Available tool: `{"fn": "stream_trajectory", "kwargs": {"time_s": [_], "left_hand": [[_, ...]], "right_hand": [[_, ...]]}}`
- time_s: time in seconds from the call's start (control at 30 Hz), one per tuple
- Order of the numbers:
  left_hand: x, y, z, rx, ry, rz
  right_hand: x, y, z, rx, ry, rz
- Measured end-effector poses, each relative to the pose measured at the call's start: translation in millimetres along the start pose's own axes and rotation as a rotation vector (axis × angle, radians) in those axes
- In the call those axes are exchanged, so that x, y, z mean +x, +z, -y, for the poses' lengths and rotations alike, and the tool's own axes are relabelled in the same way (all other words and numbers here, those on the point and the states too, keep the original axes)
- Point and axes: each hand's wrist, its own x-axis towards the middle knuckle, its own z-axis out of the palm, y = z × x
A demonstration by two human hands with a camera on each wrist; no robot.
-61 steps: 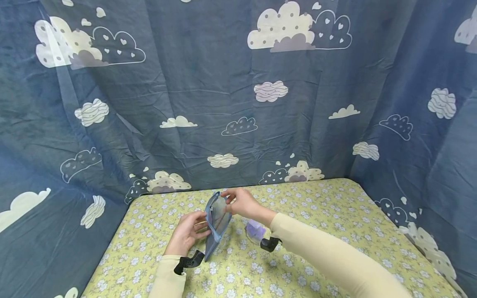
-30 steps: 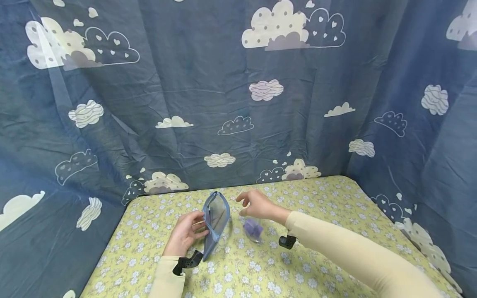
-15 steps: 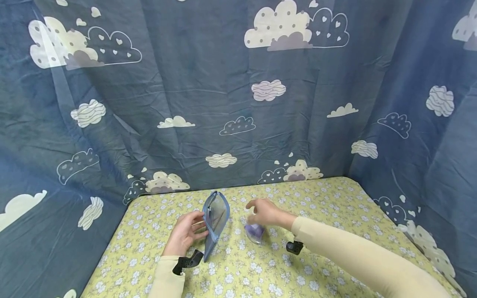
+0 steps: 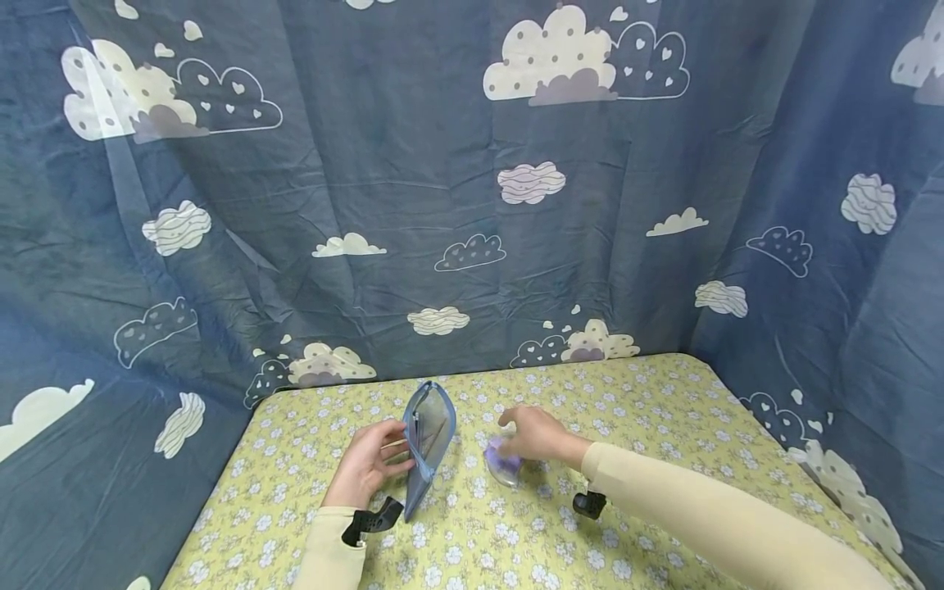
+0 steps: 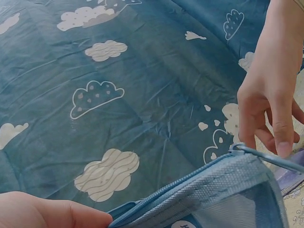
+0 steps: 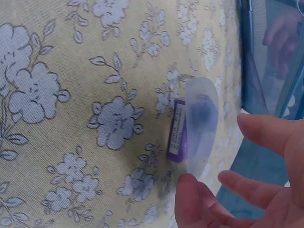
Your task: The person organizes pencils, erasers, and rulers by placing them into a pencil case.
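My left hand [image 4: 369, 463] holds a blue zip pouch [image 4: 441, 438] with see-through sides, its mouth spread wide. In the left wrist view the thumb presses on the pouch's zip edge [image 5: 213, 183]. Some slim things show inside, too small to name. To the right, my right hand [image 4: 542, 434] hovers with bent, parted fingers over a purple block [image 6: 176, 133] with a white printed label. Leaning beside that block is a clear, rounded plastic piece [image 6: 202, 128], its kind unclear. In the right wrist view the fingers are close to the clear piece, with nothing gripped.
A yellow flowered cloth [image 4: 627, 508] covers the table. Blue cloud-print curtains [image 4: 413, 180] hang behind it and at both sides. Each wrist wears a black camera mount, such as the right one [image 4: 590, 504].
My right hand has let go of the pouch's rim, moved right and come down over the purple block. The left hand keeps its hold on the pouch, almost unmoved.
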Motion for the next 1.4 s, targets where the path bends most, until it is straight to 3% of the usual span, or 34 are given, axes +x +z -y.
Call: {"fn": "stream_trajectory", "kwargs": {"time_s": [0.67,1.4], "left_hand": [[-0.8,-0.3,0.7,0.033,0.015,0.017],[-0.7,-0.4,1.5,0.024,0.015,0.028]], "right_hand": [[-3.7,25.1,-2.3,-0.125,0.059,-0.091],[-2.6,30.2,-7.2,-0.004,0.025,-0.172]]}}
